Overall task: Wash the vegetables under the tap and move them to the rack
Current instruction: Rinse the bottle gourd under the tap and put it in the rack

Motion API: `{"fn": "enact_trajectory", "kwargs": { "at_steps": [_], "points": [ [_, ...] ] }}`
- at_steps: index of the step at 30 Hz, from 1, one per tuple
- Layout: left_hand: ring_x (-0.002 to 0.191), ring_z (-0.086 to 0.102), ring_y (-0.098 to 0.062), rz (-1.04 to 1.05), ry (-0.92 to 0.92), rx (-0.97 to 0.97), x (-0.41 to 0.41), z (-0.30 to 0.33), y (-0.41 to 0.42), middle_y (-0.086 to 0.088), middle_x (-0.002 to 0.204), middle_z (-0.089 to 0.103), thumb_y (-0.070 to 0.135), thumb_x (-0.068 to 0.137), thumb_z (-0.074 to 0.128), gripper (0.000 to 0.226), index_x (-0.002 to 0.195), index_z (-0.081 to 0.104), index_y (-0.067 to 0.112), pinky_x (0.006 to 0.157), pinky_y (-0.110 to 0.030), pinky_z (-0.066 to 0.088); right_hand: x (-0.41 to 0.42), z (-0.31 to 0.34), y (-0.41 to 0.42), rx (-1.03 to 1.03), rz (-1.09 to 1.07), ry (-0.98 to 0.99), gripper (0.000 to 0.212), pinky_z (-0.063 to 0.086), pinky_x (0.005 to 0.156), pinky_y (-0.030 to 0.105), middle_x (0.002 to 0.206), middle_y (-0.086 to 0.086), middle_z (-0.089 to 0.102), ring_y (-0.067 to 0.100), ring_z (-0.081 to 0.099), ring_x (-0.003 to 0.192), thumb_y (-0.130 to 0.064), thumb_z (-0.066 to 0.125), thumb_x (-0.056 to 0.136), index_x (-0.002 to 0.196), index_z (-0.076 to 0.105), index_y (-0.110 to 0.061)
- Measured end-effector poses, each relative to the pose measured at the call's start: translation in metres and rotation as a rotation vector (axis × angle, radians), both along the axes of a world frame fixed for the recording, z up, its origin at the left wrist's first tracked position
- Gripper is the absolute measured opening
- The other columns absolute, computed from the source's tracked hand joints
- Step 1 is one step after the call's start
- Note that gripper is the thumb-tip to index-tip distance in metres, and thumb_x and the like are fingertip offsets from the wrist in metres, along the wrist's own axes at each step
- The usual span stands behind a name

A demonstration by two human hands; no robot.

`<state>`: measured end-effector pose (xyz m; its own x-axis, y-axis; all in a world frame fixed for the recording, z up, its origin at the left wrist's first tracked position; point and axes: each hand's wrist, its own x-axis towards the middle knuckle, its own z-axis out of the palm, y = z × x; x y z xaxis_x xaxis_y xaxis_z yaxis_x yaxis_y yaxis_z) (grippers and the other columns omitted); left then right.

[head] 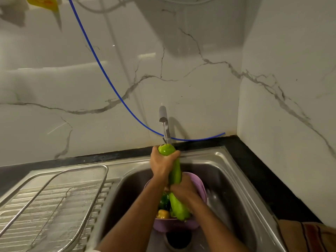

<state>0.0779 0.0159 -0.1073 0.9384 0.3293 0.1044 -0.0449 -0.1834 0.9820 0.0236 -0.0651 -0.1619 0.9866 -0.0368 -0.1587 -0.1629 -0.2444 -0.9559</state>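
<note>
Both forearms reach forward and down over the stainless steel sink basin point(227, 179), side by side and nearly touching at the wrists; the left hand point(161, 165) is the farther one, its fingers and thumb curled round the upper end of one long pale green bottle gourd point(175, 171), just below the slim chrome tap point(164, 124) that rises at the back rim of the sink; the right hand point(183, 188) is nearer the camera and blurred, wrapped round the middle of the same gourd; the gourd stands steeply tilted above the sink, its top touching or just beside the tap spout, its thick lower end dipping into one lilac plastic colander bowl point(201, 186) that sits in the middle of the basin; inside the bowl lie one dark green capsicum point(164, 201) and one yellow capsicum point(162, 213), both partly hidden by the arms; left of the sink, on the ribbed steel drainboard, stands one rectangular wire mesh rack point(81, 188); one thin blue hose point(109, 82) curves down the white marble wall behind the sink and runs past the tap; at the right of the sink lies one striped brown cloth point(309, 235)
</note>
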Motion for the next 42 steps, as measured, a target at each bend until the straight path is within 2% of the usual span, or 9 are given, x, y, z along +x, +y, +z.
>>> {"fn": "enact_trajectory", "kwargs": {
  "at_steps": [4, 9, 12, 15, 21, 25, 29, 34, 42],
  "points": [
    [0.098, 0.07, -0.028, -0.255, 0.148, -0.086, 0.007, 0.027, 0.023, -0.01, 0.111, 0.068, 0.032, 0.064, 0.096, 0.065, 0.118, 0.063, 0.02, 0.079, -0.045, 0.064, -0.005, 0.02, -0.019, 0.338, 0.327, 0.203, 0.024, 0.059, 0.064, 0.039, 0.083, 0.017, 0.07, 0.029, 0.068, 0.068, -0.008, 0.074, 0.077, 0.099, 0.068, -0.002],
    [0.092, 0.069, -0.026, -0.722, 0.185, -0.487, 0.0, 0.043, 0.052, -0.017, 0.111, 0.067, 0.021, 0.082, 0.078, 0.034, 0.112, 0.068, 0.007, 0.077, -0.041, 0.062, -0.012, 0.029, -0.026, 0.496, 0.598, 0.313, 0.025, 0.057, 0.062, 0.034, 0.086, 0.018, 0.064, 0.03, 0.063, 0.067, -0.005, 0.063, 0.087, 0.112, 0.064, -0.009],
    [0.089, 0.068, -0.025, -0.653, 0.165, -0.616, 0.0, 0.035, 0.048, -0.019, 0.112, 0.068, 0.027, 0.093, 0.068, 0.028, 0.114, 0.068, 0.007, 0.075, -0.042, 0.06, -0.006, 0.023, -0.023, 0.439, 0.553, 0.284, 0.04, 0.057, 0.063, 0.036, 0.088, 0.021, 0.065, 0.031, 0.064, 0.067, -0.008, 0.071, 0.08, 0.118, 0.063, -0.003],
    [0.087, 0.068, -0.029, -0.312, 0.083, -0.452, 0.002, 0.022, 0.029, -0.023, 0.113, 0.07, 0.034, 0.09, 0.073, 0.03, 0.112, 0.071, 0.013, 0.07, -0.043, 0.062, 0.0, 0.016, -0.016, 0.335, 0.368, 0.22, 0.046, 0.057, 0.062, 0.037, 0.088, 0.02, 0.072, 0.03, 0.068, 0.066, -0.013, 0.08, 0.075, 0.117, 0.066, 0.002],
    [0.104, 0.065, -0.024, 0.058, -0.193, -0.168, -0.013, 0.004, -0.007, 0.002, 0.108, 0.065, 0.04, 0.098, 0.064, 0.017, 0.112, 0.064, 0.031, 0.085, -0.041, 0.06, 0.009, 0.002, -0.01, 0.101, 0.111, 0.016, 0.03, 0.061, 0.078, 0.035, 0.093, 0.003, 0.077, 0.021, 0.073, 0.09, -0.023, 0.079, 0.084, 0.113, 0.071, -0.019],
    [0.11, 0.054, -0.012, 0.085, -0.222, 0.136, -0.026, 0.001, -0.018, 0.006, 0.126, 0.048, 0.048, 0.086, 0.076, 0.067, 0.14, 0.043, 0.026, 0.089, -0.028, 0.05, 0.01, 0.005, -0.004, 0.114, 0.104, -0.075, 0.023, 0.052, 0.072, 0.017, 0.109, 0.005, 0.071, 0.02, 0.067, 0.107, -0.018, 0.062, 0.103, 0.126, 0.064, -0.014],
    [0.095, 0.062, -0.012, -0.079, -0.218, 0.232, -0.015, 0.004, 0.003, 0.006, 0.112, 0.061, 0.052, 0.07, 0.089, 0.07, 0.126, 0.052, 0.034, 0.082, -0.032, 0.057, 0.004, 0.012, -0.012, 0.158, 0.173, 0.03, 0.027, 0.062, 0.083, 0.044, 0.094, 0.011, 0.078, 0.027, 0.074, 0.088, -0.018, 0.078, 0.079, 0.105, 0.073, -0.01],
    [0.085, 0.071, -0.022, -0.345, 0.0, -0.094, -0.008, 0.037, 0.028, -0.009, 0.102, 0.07, 0.034, 0.073, 0.091, 0.046, 0.109, 0.066, 0.024, 0.07, -0.038, 0.064, -0.011, 0.03, -0.016, 0.565, 0.503, 0.288, 0.015, 0.055, 0.065, 0.037, 0.083, 0.016, 0.066, 0.028, 0.064, 0.068, -0.008, 0.066, 0.086, 0.099, 0.064, -0.002],
    [0.088, 0.065, -0.026, -0.85, 0.285, -0.857, -0.003, 0.038, 0.04, -0.012, 0.107, 0.064, 0.063, 0.09, 0.064, 0.058, 0.115, 0.067, 0.01, 0.082, -0.041, 0.056, -0.014, 0.032, -0.02, 0.885, 0.809, 0.379, 0.039, 0.05, 0.067, 0.034, 0.089, 0.013, 0.057, 0.026, 0.057, 0.069, -0.013, 0.065, 0.079, 0.117, 0.059, -0.012]
  ]
}}
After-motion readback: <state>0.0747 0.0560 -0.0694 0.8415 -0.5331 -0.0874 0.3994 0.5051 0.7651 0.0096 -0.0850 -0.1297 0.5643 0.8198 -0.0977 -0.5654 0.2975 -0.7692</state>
